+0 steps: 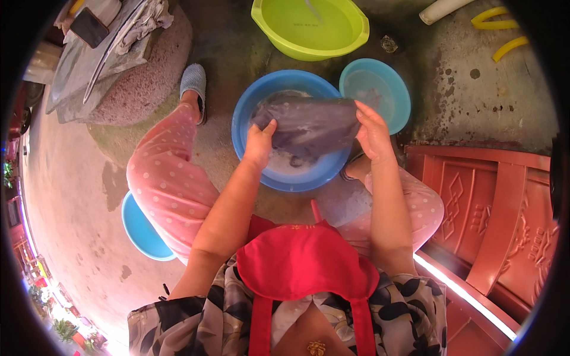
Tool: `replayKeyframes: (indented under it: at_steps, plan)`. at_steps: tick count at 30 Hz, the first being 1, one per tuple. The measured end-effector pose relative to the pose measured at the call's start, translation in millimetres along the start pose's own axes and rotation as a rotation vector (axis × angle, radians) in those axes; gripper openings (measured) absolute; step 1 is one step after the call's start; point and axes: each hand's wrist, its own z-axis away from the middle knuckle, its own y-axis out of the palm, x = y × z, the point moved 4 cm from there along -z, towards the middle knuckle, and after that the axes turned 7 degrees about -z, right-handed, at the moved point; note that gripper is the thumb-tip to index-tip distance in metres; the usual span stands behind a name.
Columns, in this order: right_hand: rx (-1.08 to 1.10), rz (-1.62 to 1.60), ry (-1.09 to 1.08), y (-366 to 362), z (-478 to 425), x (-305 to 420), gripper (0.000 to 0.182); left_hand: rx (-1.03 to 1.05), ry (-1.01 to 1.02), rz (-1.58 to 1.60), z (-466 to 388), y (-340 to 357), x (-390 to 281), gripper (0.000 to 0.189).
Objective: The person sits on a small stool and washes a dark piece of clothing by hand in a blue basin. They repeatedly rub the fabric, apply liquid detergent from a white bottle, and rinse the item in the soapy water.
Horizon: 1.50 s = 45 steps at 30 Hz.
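A wet dark grey cloth (pixel 311 124) is stretched sideways between my two hands, above a blue plastic basin (pixel 303 183). My left hand (pixel 261 140) grips its left end, thumb on top. At the upper right end, my right hand (pixel 373 131) pinches the edge with its fingers. The basin holds sudsy water, and part of the dark cloth hangs down towards it. A smaller turquoise basin (pixel 398 89) with cloudy water touches the blue one on the right. What lies under the cloth is hidden.
A lime green basin (pixel 311 49) of water stands beyond the blue one. At upper left, a stone slab (pixel 98 80) holds a phone (pixel 89 27) and a crumpled rag (pixel 144 24). A light blue basin (pixel 144 231) is beside my left leg. Red embossed metal panels (pixel 485 200) stand at right.
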Motion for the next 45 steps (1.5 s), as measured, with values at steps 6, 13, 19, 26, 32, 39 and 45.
replayKeyframes:
  at_steps: [6, 13, 19, 26, 32, 39, 45]
  plan:
    - [0.234, -0.183, 0.093, 1.6, -2.4, -9.1, 0.051, -0.150, 0.035, -0.543, -16.1, -20.2, 10.6, 0.039]
    - [0.301, -0.244, 0.072, 23.3, 7.4, -51.9, 0.072, 0.153, -0.147, 0.283, -4.3, 5.7, 12.7, 0.061]
    - [0.151, -0.110, 0.333, 42.0, 17.5, -107.4, 0.095, 0.230, -0.194, 0.024, 15.9, 25.0, 28.0, 0.071]
    - [0.158, 0.172, 0.219, 52.8, 22.9, -57.4, 0.085, -0.119, 0.208, -0.671, 2.3, 2.0, -10.7, 0.044]
    - [0.187, 0.200, 0.066, 45.8, 27.8, -2.0, 0.060, -0.146, 0.311, -0.508, 0.1, -3.2, -27.3, 0.043]
    - [0.044, 0.038, 0.043, 42.4, 15.7, -31.4, 0.048, -0.248, 0.198, -0.621, 4.9, -1.1, 5.9, 0.059]
    - [0.169, 0.014, 0.133, 62.5, 20.9, -56.5, 0.042, 0.348, -0.040, 0.033, 10.5, 26.1, 35.8, 0.031]
